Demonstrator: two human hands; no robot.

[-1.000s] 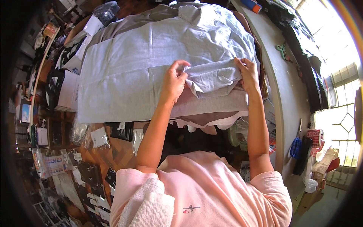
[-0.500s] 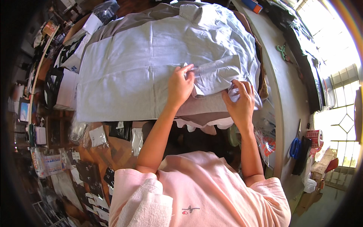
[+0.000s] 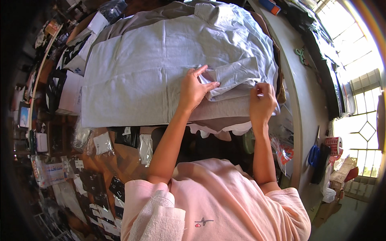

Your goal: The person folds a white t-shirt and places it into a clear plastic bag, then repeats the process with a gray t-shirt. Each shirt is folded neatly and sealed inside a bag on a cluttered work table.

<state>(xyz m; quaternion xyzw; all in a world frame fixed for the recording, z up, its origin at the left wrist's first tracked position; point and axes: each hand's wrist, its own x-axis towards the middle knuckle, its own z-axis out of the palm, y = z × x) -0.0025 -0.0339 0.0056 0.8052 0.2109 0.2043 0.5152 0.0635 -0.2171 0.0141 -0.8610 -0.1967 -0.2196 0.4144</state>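
A pale grey-blue shirt [image 3: 132, 76] lies spread over a stack of garments in front of me, its collar at the far side. One sleeve [image 3: 235, 76] is laid back across the body in wrinkled folds. At that sleeve's left end rests my left hand [image 3: 194, 89], thumb and forefinger spread apart against the cloth. My right hand [image 3: 263, 102] is closed in a pinch on the shirt's fabric at the sleeve's right end, close to the stack's right edge. The fingertips of the right hand are partly hidden by its own knuckles.
Along the right runs a grey counter [image 3: 299, 120] with green-handled scissors [image 3: 300, 55], blue-handled scissors [image 3: 313, 156] and a red-and-white tape roll [image 3: 334, 146]. White boxes [image 3: 69, 94] stand left of the stack. Plastic-wrapped packets [image 3: 103, 143] lie on the wooden floor at lower left.
My right hand has shifted slightly right and curled tighter on the fabric. My left thumb has stretched out to the right over the sleeve.
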